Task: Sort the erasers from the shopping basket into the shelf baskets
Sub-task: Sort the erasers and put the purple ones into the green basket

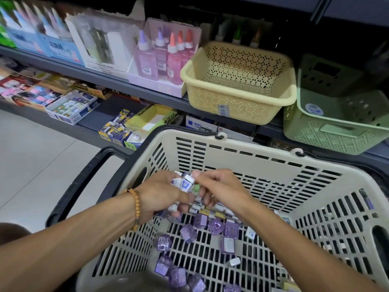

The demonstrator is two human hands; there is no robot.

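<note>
A beige shopping basket with a black handle fills the lower view. On its slotted floor lie several purple erasers and small white erasers. My left hand, with a bead bracelet at the wrist, is closed around a bunch of white erasers above the basket floor. My right hand meets it, its fingertips pinching a white eraser at the top of that bunch. On the shelf above stand a yellow basket and a green basket, both looking empty.
Left of the yellow basket on the shelf stands a display box of pink and purple glue bottles, with more boxed stationery further left. The lower shelf holds small boxes of erasers. Pale tiled floor lies at the left.
</note>
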